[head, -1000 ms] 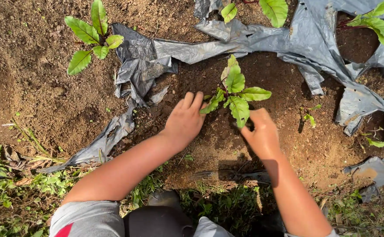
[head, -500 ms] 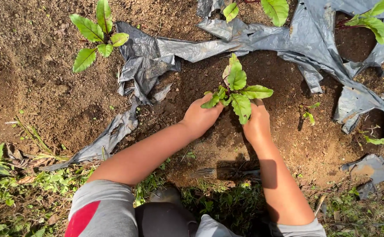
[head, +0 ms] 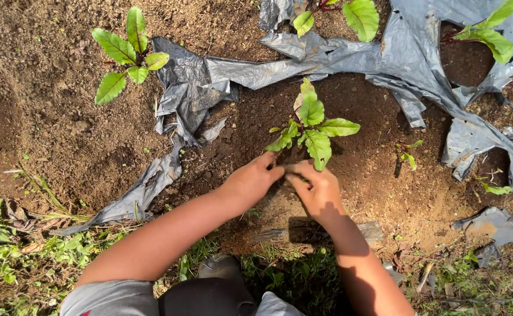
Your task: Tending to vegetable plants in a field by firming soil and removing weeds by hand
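Observation:
A small green-leaved seedling (head: 310, 124) stands in brown soil (head: 362, 169) at the middle of the view. My left hand (head: 250, 178) and my right hand (head: 316, 190) rest on the soil just below its base, fingertips meeting at the foot of the stem. The fingers of both press down into the earth, and the stem's foot is hidden behind them. Neither hand holds a separate object.
Torn grey plastic sheeting (head: 327, 58) lies crumpled across the bed, with holes around plants. Another seedling (head: 125, 55) grows at upper left, with others at top centre (head: 356, 14) and upper right (head: 485, 35). Grass and weeds (head: 10, 257) edge the near side.
Both hands drew in from either side of the seedling and came together on the soil in front of its base.

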